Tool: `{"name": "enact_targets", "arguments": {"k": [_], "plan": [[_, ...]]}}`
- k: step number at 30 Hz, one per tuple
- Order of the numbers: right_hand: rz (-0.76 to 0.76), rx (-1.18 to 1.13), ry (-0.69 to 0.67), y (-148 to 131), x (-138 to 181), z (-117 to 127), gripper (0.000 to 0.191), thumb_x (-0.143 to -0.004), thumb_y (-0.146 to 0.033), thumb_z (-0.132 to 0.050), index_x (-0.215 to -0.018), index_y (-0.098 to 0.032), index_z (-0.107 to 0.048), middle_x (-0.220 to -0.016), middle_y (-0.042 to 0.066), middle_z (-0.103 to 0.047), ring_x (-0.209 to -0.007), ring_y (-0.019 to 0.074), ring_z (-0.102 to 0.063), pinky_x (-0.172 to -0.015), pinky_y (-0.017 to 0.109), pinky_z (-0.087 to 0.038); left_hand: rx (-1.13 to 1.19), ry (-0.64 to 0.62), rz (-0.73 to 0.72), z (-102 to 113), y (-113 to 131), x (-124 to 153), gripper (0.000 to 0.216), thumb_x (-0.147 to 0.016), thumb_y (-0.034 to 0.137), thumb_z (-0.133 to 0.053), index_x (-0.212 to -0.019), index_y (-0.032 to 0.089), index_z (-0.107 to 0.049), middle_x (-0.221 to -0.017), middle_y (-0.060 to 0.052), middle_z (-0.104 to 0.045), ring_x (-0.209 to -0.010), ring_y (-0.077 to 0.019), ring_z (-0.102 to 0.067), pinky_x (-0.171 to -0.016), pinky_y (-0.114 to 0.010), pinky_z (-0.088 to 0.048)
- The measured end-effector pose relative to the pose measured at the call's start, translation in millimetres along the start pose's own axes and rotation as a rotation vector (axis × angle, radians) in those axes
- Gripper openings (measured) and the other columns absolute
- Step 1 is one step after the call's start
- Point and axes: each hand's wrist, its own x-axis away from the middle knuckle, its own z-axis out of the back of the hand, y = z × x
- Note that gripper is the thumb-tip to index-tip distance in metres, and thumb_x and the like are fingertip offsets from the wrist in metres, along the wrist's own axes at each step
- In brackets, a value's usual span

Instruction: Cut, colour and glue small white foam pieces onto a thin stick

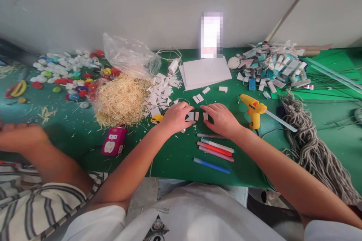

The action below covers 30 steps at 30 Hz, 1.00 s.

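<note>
My left hand (177, 117) is closed, thumb and fingertips at the edges of a small white rectangular piece (190, 116) on the green table. Facing it, my right hand (220, 119) pinches another small pale piece (205, 116) between thumb and forefinger. A narrow pale piece (197, 116) lies in the gap between the hands, touched by neither. Just beyond the fingers are a pair of white pieces (198, 98) and two single ones. Several coloured pens (216, 148) lie on the near side of my right hand.
A yellow glue gun (251, 111) rests right of my right hand, near grey yarn (313, 143) and heaped scraps (274, 66). White sheets (206, 73) and a bright screen (211, 35) are behind. Straw (121, 99), a pink power socket (114, 141) and another person's arm (36, 147) are left.
</note>
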Motion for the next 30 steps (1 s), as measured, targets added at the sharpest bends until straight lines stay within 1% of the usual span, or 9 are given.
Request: {"name": "enact_targets", "arguments": {"k": [3, 7, 9, 12, 14, 17, 24, 26, 30], "plan": [[-0.048, -0.002, 0.070, 3, -1, 2, 0.043, -0.089, -0.023, -0.058, -0.132, -0.019, -0.066, -0.120, 0.015, -0.074, -0.112, 0.0341, -0.067, -0.097, 0.056, -0.055, -0.007, 0.065, 0.082, -2, 0, -12, 0.035, -0.092, 0.038, -0.069, -0.122, 0.018, -0.067, -0.115, -0.011, -0.068, -0.110, -0.0285, -0.066, -0.093, -0.040, -0.056], [-0.133, -0.008, 0.193, 7, 1, 3, 0.041, -0.092, -0.024, -0.053, -0.131, -0.019, -0.066, -0.119, 0.015, -0.074, -0.111, 0.0346, -0.068, -0.096, 0.058, -0.055, -0.026, 0.105, 0.158, -5, 3, -41, 0.038, -0.093, 0.038, -0.069, -0.123, 0.015, -0.065, -0.121, -0.014, -0.067, -0.117, -0.0305, -0.062, -0.098, -0.041, -0.053], [-0.156, -0.008, 0.238, 9, 4, 4, 0.040, -0.093, -0.025, -0.053, -0.130, -0.020, -0.066, -0.119, 0.015, -0.074, -0.110, 0.0345, -0.068, -0.096, 0.058, -0.055, -0.028, 0.097, 0.174, -7, 4, -54, 0.038, -0.092, 0.040, -0.071, -0.120, 0.015, -0.067, -0.121, -0.014, -0.066, -0.117, -0.0308, -0.062, -0.098, -0.040, -0.053], [-0.169, -0.002, 0.276, 10, 10, 7, 0.038, -0.093, -0.027, -0.053, -0.128, -0.020, -0.067, -0.118, 0.014, -0.075, -0.109, 0.0335, -0.068, -0.095, 0.056, -0.057, -0.023, 0.072, 0.197, -10, 6, -66, 0.033, -0.088, 0.040, -0.076, -0.108, 0.014, -0.070, -0.114, -0.013, -0.067, -0.113, -0.0314, -0.064, -0.092, -0.039, -0.055], [-0.176, 0.004, 0.288, 10, 15, 8, 0.037, -0.093, -0.027, -0.053, -0.126, -0.019, -0.068, -0.117, 0.014, -0.075, -0.108, 0.0330, -0.069, -0.094, 0.054, -0.058, -0.014, 0.061, 0.206, -12, 6, -69, 0.027, -0.088, 0.036, -0.076, -0.103, 0.015, -0.071, -0.113, -0.013, -0.067, -0.112, -0.0308, -0.064, -0.092, -0.039, -0.056], [-0.188, 0.010, 0.297, 12, 21, 8, 0.037, -0.093, -0.027, -0.054, -0.126, -0.020, -0.068, -0.117, 0.014, -0.075, -0.107, 0.0328, -0.069, -0.092, 0.054, -0.058, 0.006, 0.058, 0.204, -13, 5, -69, 0.022, -0.091, 0.033, -0.073, -0.104, 0.016, -0.071, -0.115, -0.012, -0.067, -0.113, -0.0292, -0.064, -0.093, -0.038, -0.056], [-0.177, 0.014, 0.288, 16, 30, 8, 0.037, -0.093, -0.026, -0.053, -0.126, -0.019, -0.068, -0.116, 0.014, -0.075, -0.106, 0.0332, -0.070, -0.092, 0.054, -0.058, 0.044, 0.077, 0.199, -16, 4, -69, 0.032, -0.088, 0.033, -0.077, -0.113, 0.016, -0.070, -0.118, -0.012, -0.066, -0.115, -0.0287, -0.064, -0.096, -0.038, -0.055], [-0.178, 0.018, 0.282, 17, 32, 9, 0.037, -0.093, -0.026, -0.053, -0.127, -0.020, -0.068, -0.116, 0.014, -0.075, -0.107, 0.0335, -0.070, -0.092, 0.054, -0.058, 0.058, 0.083, 0.183, -16, 3, -70, 0.027, -0.089, 0.031, -0.076, -0.111, 0.016, -0.070, -0.116, -0.010, -0.066, -0.111, -0.0270, -0.065, -0.095, -0.037, -0.056], [-0.184, 0.026, 0.266, 20, 36, 9, 0.039, -0.093, -0.025, -0.054, -0.129, -0.019, -0.067, -0.117, 0.015, -0.075, -0.107, 0.0343, -0.069, -0.093, 0.056, -0.058, 0.093, 0.091, 0.141, -16, 0, -71, 0.017, -0.089, 0.026, -0.073, -0.104, 0.017, -0.070, -0.111, -0.008, -0.067, -0.095, -0.0213, -0.067, -0.086, -0.034, -0.057]]}}
